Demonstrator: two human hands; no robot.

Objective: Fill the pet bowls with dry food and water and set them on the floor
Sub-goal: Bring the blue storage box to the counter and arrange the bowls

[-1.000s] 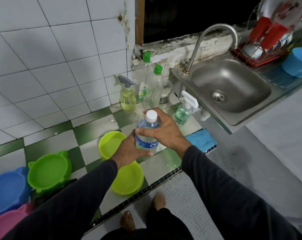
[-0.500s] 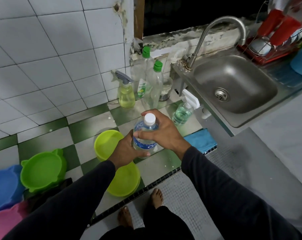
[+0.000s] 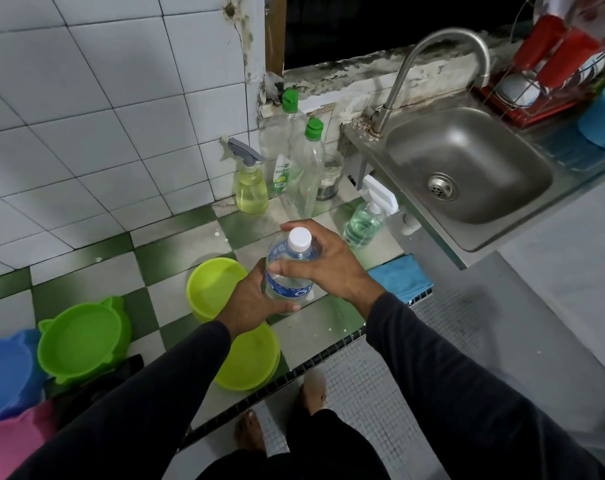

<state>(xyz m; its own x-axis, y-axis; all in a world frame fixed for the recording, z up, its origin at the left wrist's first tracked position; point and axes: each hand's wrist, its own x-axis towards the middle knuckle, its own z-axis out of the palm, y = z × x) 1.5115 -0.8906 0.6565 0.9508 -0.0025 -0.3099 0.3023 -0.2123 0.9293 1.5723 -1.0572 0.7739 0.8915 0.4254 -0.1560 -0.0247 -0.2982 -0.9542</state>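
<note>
Currently water bottle (image 3: 290,268) upright over counter beside yellow-green bowls (image 3: 216,287). Left hand (image 3: 254,301) fingers wrap lower body; right hand (image 3: 323,263) fingers curl round shoulder below white cap (image 3: 300,238). Thin plastic likely light, squashy, slick; hold body firmly, twist cap.

Left arm: mine, dark-sleeved, entering from the near left and reaching forward. Left hand (image 3: 251,299): I have it wrapped around the lower body of the water bottle (image 3: 289,271), thumb across the near side. Right arm: dark-sleeved, entering from the near right, angled inward. Right hand (image 3: 323,263): I have it curled over the bottle's shoulder just under the cap, thumb pointing left, fingers round the far side. Bare feet: both visible near, below the arms.
</note>
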